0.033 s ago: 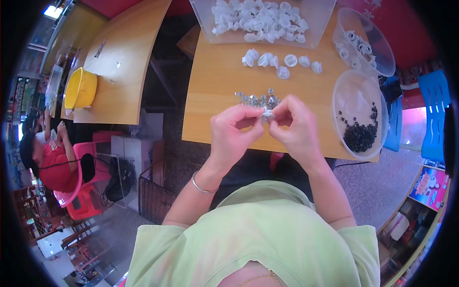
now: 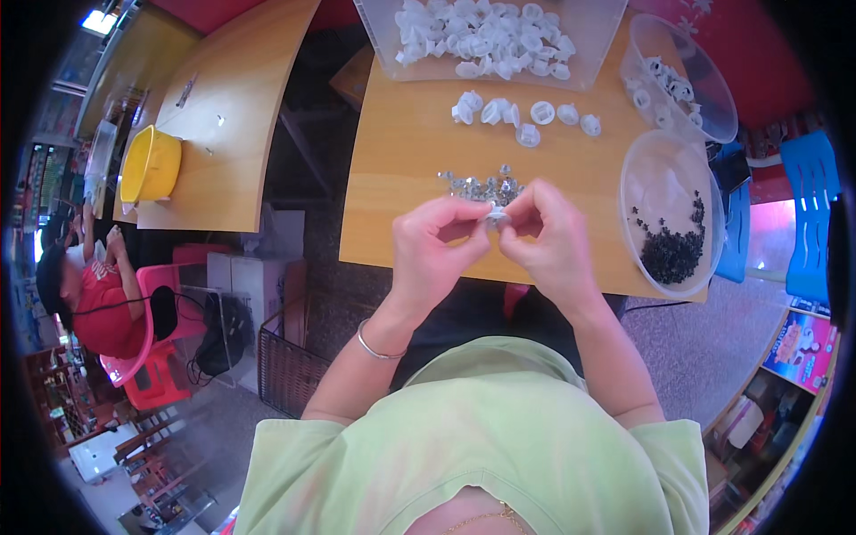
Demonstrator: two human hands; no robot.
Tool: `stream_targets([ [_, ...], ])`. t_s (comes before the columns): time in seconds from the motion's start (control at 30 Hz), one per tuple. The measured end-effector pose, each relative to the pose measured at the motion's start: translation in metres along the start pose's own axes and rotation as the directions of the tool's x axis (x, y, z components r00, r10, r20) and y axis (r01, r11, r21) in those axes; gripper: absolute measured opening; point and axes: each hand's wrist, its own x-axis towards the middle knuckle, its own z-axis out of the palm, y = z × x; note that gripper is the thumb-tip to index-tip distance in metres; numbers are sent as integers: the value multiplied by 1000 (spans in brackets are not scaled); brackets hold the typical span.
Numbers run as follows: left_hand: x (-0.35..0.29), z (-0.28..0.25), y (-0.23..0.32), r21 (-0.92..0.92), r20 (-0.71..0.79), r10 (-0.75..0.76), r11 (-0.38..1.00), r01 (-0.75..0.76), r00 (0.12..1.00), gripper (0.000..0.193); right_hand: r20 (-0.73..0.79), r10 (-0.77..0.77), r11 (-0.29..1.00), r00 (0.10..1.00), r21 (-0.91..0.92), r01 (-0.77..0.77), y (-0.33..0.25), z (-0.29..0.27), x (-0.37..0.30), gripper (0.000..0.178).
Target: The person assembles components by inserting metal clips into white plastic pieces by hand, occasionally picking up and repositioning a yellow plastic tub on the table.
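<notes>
Both hands raised together over near edge of wooden table [image 2: 401, 178]. Left hand [image 2: 432, 245] and right hand [image 2: 553, 241] meet fingertip to fingertip, pinched from either side on one small white plastic cap [image 2: 496, 214]. Cap mostly covered by the fingertips; only a sliver visible, orientation not readable. Thin metal bangle [image 2: 374, 343] on left wrist.

Just beyond the fingertips, flat on the table: loose heap of small shiny metal parts [image 2: 486, 187]. Not touched by either hand.

Farther out from the hands, past the metal heap: short scattered row of white plastic caps [image 2: 526, 116], same kind as the held one, lying loose on bare wood. Beyond that, at far table edge: clear rectangular bin [image 2: 597, 36] full of more white caps.

Right of right hand, near but apart: clear round tub [image 2: 642, 178], pile of small black parts [image 2: 670, 254] in its near half, rest mostly bare. Beyond that tub, far right: second clear round tub [image 2: 713, 89] with a few white caps in its far side.

Well left of left hand, across a gap: second wooden table [image 2: 241, 107], yellow bowl [image 2: 150, 163] at its left end. Lower left from there, another person in red top [image 2: 98, 308] on a pink plastic chair [image 2: 143, 357]. Dark wire basket [image 2: 290, 370] on floor below left forearm. Blue plastic chair [image 2: 807, 223] far right of right hand.
</notes>
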Motion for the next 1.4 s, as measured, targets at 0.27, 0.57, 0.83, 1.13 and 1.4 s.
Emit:
stream_targets([
  [0.27, -20, -29, -26, -174, 169, -278, 936, 306, 946, 16, 259, 226, 835, 939, 445, -324, 33, 13, -23, 7],
  [0.57, 25, -58, -37, -713, 293, -304, 562, 419, 907, 22, 6, -158, 861, 987, -488, 141, 59, -16, 19, 14],
  [0.83, 126, -32, -45, 486, 24, 28, 873, -36, 999, 24, 18, -166, 832, 986, -535, 150, 65, -18, 17, 18],
  [1.13, 146, -23, -63, 726, 155, 203, 640, -251, 967, 35, -69, -39, 950, 997, -312, 15, 64, -29, 13, 17],
  [1.4, 101, -35, -42, -180, 199, -268, 936, 304, 943, 29, -104, 188, 979, 977, 96, -178, 74, -50, 6, 11],
])
